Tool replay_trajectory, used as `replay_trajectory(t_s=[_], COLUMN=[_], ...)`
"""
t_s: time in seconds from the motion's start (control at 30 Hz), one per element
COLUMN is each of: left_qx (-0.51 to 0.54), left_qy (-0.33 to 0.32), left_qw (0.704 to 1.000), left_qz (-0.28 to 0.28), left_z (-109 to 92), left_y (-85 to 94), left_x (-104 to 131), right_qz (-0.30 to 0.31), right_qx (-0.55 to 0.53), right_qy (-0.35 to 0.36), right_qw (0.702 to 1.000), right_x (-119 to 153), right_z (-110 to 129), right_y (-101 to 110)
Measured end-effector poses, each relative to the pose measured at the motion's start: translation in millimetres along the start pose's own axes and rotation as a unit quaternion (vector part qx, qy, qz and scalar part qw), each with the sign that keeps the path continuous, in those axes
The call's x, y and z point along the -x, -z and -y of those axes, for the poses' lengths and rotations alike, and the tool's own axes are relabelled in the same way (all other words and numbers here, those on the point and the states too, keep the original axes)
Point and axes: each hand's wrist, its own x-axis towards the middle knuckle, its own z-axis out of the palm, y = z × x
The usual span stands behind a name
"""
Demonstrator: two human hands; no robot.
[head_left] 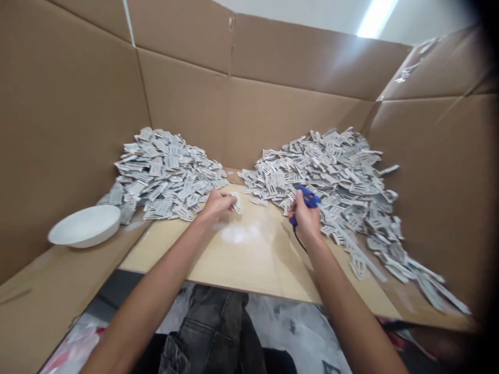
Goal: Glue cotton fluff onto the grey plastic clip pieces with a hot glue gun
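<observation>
Above the middle of the board, my left hand (220, 203) pinches a small white slotted piece (236, 202) with a rounded outline. To the right, my right hand (305, 217) is wrapped round a blue corded tool that looks like a hot glue gun (309, 197). A black cord (299, 240) drops from the base of its handle. The two hands are apart, and the tool does not touch the white piece. Similar slotted pieces make up a left heap (167, 171) and a larger right heap (331, 171) behind the hands.
A pale board (249, 259) lies under my hands. On the left stands a white bowl (86, 226). Tall cardboard walls (187, 98) enclose the back and sides. Long white strips (436, 291) trail from the right heap toward the front. My lap is below the front edge.
</observation>
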Motion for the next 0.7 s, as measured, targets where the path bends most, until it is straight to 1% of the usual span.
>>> replay_trajectory(t_s=[0.03, 0.1, 0.13, 0.17, 0.2, 0.23, 0.27, 0.3, 0.33, 0.37, 0.4, 0.43, 0.47, 0.53, 0.6, 0.67, 0.7], left_qx=[-0.035, -0.076, -0.077, -0.066, -0.038, 0.003, 0.056, 0.114, 0.170, 0.214, 0.236, 0.234, 0.208, 0.112, 0.018, -0.041, -0.061], left_qy=[0.025, 0.058, 0.066, 0.064, 0.045, 0.008, -0.040, -0.089, -0.129, -0.152, -0.151, -0.136, -0.119, -0.110, -0.141, -0.173, -0.177], left_qw=[0.999, 0.993, 0.991, 0.993, 0.998, 0.999, 0.990, 0.966, 0.934, 0.906, 0.895, 0.902, 0.918, 0.952, 0.970, 0.976, 0.977], left_qz=[0.021, 0.073, 0.086, 0.079, 0.038, -0.034, -0.125, -0.215, -0.288, -0.333, -0.347, -0.337, -0.317, -0.263, -0.195, -0.130, -0.104], left_z=[2.7, 6.1, 6.1, 4.8, 2.0, -1.9, -6.4, -10.9, -14.5, -16.7, -17.0, -15.5, -12.5, -4.0, 3.4, 7.1, 7.7], left_y=[6.1, 19.3, 26.2, 33.4, 40.8, 48.2, 55.4, 61.7, 66.8, 70.0, 71.0, 69.7, 66.4, 55.7, 44.5, 37.2, 35.6], left_x=[-1.2, -4.3, -6.7, -10.0, -14.2, -19.4, -25.1, -30.9, -36.4, -41.1, -44.6, -46.7, -47.6, -45.8, -41.3, -35.9, -33.4], right_qz=[-0.008, -0.003, 0.000, 0.007, 0.013, 0.017, 0.019, 0.020, 0.020, 0.020, 0.020, 0.023, 0.025, 0.030, 0.039, 0.052, 0.057], right_qx=[-0.007, 0.011, 0.032, 0.058, 0.083, 0.098, 0.109, 0.114, 0.115, 0.116, 0.116, 0.115, 0.115, 0.118, 0.130, 0.143, 0.150], right_qy=[-0.019, -0.031, -0.032, -0.031, -0.029, -0.026, -0.022, -0.020, -0.020, -0.024, -0.030, -0.035, -0.039, -0.038, -0.027, -0.018, -0.015], right_qw=[1.000, 0.999, 0.999, 0.998, 0.996, 0.995, 0.994, 0.993, 0.993, 0.993, 0.993, 0.992, 0.992, 0.992, 0.990, 0.988, 0.987], right_x=[0.4, 2.7, 4.3, 6.0, 7.6, 8.9, 9.8, 10.3, 10.4, 10.2, 9.8, 9.5, 9.3, 9.6, 11.1, 13.1, 14.0], right_z=[0.3, 2.7, 4.4, 6.3, 8.2, 9.9, 11.2, 12.3, 12.9, 13.3, 13.4, 13.3, 13.2, 13.2, 14.1, 15.8, 16.6], right_y=[-0.6, -1.0, -0.9, -0.7, -0.6, -0.6, -0.8, -1.1, -1.7, -2.3, -2.9, -3.5, -3.9, -4.0, -3.1, -1.7, -1.0])
